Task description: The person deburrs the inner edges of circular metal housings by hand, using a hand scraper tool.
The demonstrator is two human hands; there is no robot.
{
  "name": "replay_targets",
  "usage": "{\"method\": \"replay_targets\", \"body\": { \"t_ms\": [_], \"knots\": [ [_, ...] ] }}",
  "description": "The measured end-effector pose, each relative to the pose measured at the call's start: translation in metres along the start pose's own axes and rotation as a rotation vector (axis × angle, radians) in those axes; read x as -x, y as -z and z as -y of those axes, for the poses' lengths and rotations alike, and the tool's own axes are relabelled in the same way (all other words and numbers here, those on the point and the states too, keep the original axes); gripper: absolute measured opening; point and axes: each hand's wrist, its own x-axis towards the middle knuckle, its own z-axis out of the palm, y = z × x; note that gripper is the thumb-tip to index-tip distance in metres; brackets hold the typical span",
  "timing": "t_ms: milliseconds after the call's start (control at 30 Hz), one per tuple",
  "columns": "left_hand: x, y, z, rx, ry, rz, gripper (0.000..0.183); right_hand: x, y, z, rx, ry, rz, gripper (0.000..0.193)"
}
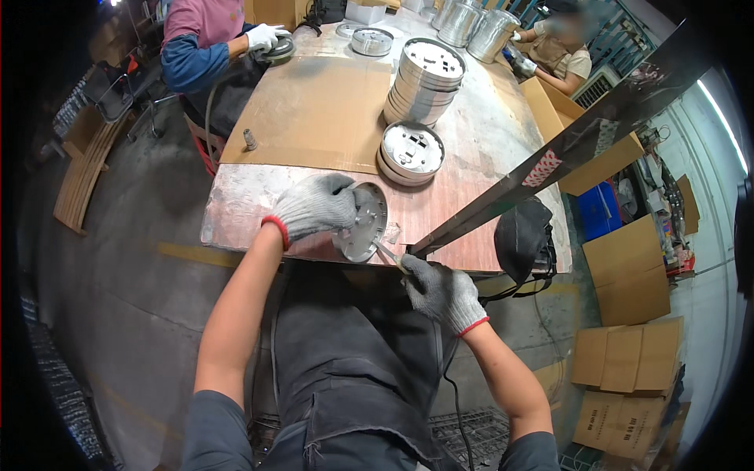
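Both my hands wear grey-white knit gloves with red cuffs. My left hand grips a round grey metal disc by its upper left side, tilting it up near the front edge of the table. My right hand is closed around the handle of a thin-bladed hand tool, whose tip meets the disc's lower right rim. The tool's exact kind is not clear. Beyond the disc, a short stack of similar round metal parts stands on the table, with a taller stack behind it.
A dark metal post slants up from the table edge on my right, beside a black bag. Flat cardboard covers the table's left part, with a small cylinder on it. Two people work at the far sides.
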Motion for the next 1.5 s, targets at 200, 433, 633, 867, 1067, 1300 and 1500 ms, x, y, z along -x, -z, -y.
{"method": "replay_targets", "body": {
  "t_ms": [200, 433, 633, 867, 1067, 1300, 1500],
  "knots": [
    [0.012, -0.093, 0.020, 0.275, -0.121, -0.396, 0.054, -0.003, -0.004, 0.003, -0.111, -0.035, 0.043, 0.026],
    [-0.013, -0.129, 0.037, 0.448, -0.046, -0.740, 0.027, -0.010, 0.027, 0.008, -0.010, -0.006, 0.031, 0.028],
    [-0.003, -0.126, 0.032, 0.351, -0.075, -0.682, 0.032, -0.021, 0.029, 0.002, 0.026, 0.091, 0.028, 0.022],
    [0.004, -0.119, 0.028, 0.289, -0.037, -0.621, 0.034, -0.027, 0.040, 0.027, 0.226, 0.037, 0.234, 0.023],
    [-0.008, -0.111, 0.038, 0.322, 0.079, -0.525, 0.028, -0.033, 0.032, 0.013, 0.041, 0.018, 0.220, 0.021],
    [-0.017, -0.087, 0.033, 0.127, 0.242, -0.306, 0.033, -0.015, -0.009, -0.006, -0.031, 0.023, 0.022, 0.027],
    [-0.022, -0.099, 0.038, 0.099, 0.269, -0.329, 0.031, -0.012, -0.034, -0.015, -0.112, 0.058, -0.120, 0.028]
  ]
}}
